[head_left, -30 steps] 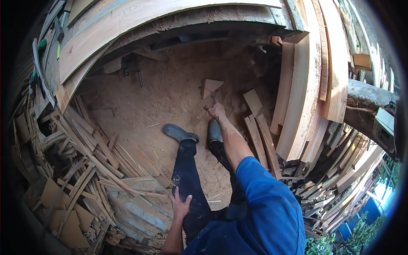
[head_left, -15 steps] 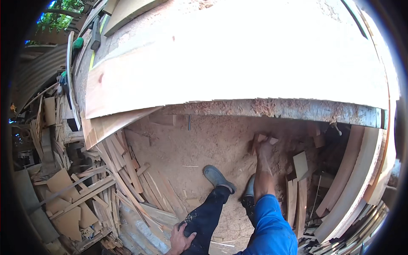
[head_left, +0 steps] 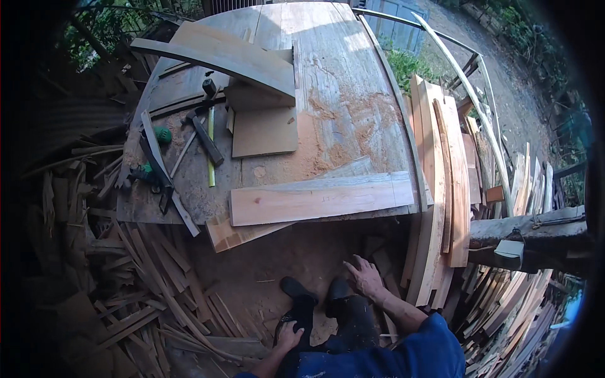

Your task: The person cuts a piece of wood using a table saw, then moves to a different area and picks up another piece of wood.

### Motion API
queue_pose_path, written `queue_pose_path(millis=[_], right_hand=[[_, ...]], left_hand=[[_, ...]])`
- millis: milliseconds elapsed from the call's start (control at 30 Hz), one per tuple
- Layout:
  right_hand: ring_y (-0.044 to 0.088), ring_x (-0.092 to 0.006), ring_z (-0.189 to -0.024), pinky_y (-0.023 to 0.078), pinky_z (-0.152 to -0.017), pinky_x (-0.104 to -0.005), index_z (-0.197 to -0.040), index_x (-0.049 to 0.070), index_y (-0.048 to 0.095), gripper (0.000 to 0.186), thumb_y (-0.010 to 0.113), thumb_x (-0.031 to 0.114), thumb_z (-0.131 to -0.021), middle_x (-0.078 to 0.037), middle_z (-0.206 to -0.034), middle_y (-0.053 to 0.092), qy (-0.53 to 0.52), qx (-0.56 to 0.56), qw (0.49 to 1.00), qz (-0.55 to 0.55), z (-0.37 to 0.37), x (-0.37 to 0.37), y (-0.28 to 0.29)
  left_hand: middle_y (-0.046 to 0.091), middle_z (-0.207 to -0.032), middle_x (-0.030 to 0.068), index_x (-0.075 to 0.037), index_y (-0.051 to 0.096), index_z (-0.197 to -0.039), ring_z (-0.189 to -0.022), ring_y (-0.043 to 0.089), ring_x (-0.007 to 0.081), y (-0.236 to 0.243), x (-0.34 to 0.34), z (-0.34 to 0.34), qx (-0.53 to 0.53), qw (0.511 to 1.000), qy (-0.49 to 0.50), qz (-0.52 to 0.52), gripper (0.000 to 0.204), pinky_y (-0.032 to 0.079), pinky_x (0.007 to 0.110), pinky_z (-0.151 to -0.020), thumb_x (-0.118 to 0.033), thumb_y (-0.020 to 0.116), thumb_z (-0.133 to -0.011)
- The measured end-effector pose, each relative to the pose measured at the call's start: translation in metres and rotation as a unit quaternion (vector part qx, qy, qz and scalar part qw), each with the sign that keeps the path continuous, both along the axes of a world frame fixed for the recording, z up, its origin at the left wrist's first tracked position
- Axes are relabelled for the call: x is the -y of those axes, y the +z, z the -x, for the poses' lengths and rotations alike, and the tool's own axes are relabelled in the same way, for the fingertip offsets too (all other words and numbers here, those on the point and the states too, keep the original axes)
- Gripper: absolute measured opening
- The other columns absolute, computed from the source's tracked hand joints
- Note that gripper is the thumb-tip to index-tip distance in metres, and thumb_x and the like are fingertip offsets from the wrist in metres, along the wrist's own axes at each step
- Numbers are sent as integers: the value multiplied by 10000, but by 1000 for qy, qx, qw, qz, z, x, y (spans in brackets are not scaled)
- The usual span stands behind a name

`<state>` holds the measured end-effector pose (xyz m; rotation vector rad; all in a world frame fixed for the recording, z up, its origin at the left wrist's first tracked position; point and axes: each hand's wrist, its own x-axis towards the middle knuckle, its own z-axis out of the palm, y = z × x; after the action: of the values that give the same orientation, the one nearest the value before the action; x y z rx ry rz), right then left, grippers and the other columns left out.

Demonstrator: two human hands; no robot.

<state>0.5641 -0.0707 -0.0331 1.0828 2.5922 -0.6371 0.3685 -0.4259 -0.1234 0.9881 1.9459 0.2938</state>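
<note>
Past my knees, my right hand (head_left: 367,279) reaches forward below the table edge. Its fingers are spread, and nothing shows in them. My left hand (head_left: 290,335) rests on my left leg near the knee, fingers laid over the dark trousers. Ahead of both hands, a pale plank (head_left: 321,199) lies along the near edge of the wooden table (head_left: 328,38). A second board (head_left: 242,233) juts out below its left end. Dim wood pieces (head_left: 382,259) stand under the table beside my right hand.
On the table are a hammer (head_left: 207,140), a yellow strip (head_left: 211,154), green power tools (head_left: 162,135), a square board (head_left: 265,133) and a curved wooden piece (head_left: 217,63). Long planks (head_left: 435,189) lean at the right side. Scrap wood (head_left: 170,264) piles up at the left.
My view has tilted up, showing more of the table. My right hand has come up from low near the ground by small wood pieces, its fingers now spread. The left hand stays on my leg.
</note>
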Motion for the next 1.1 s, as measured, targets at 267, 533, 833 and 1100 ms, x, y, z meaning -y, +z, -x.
queue_pose_path(millis=[267,533,833,1100], right_hand=[[230,-423,-1452,198,-1157,-597,-1500,265,354,718,669,373,-864,-263,-1539,261,61,-72,989,-117,89,-154,126],[241,-402,-1460,159,-1162,-637,-1479,285,394,531,452,245,-952,-266,-1538,281,163,-115,974,-109,122,-219,92],[392,-384,-1331,326,-1098,-497,-1452,149,418,772,751,252,-763,-217,-1432,396,-454,-122,845,-256,-109,-185,122],[401,-324,-1333,290,-1108,-620,-1480,215,353,827,594,678,-838,-21,-1484,373,-829,-539,87,-120,-339,-143,200]], left_hand=[[635,-1120,142,-26,470,-1351,-927,671,211,139,-232,101,372,854,359,-47,421,560,336,-764,-251,559,-1007],[608,-1139,194,-22,476,-1174,-1021,645,328,175,-333,171,436,703,562,-23,460,548,473,-872,-413,602,-966],[583,-1103,208,11,578,-1153,-1058,550,410,240,-400,146,-296,892,-180,-291,382,448,522,-913,-218,695,-871],[453,-1393,261,63,441,-1376,-1341,388,416,231,-590,296,-396,874,-179,-216,646,330,451,-1130,-237,687,-859]])
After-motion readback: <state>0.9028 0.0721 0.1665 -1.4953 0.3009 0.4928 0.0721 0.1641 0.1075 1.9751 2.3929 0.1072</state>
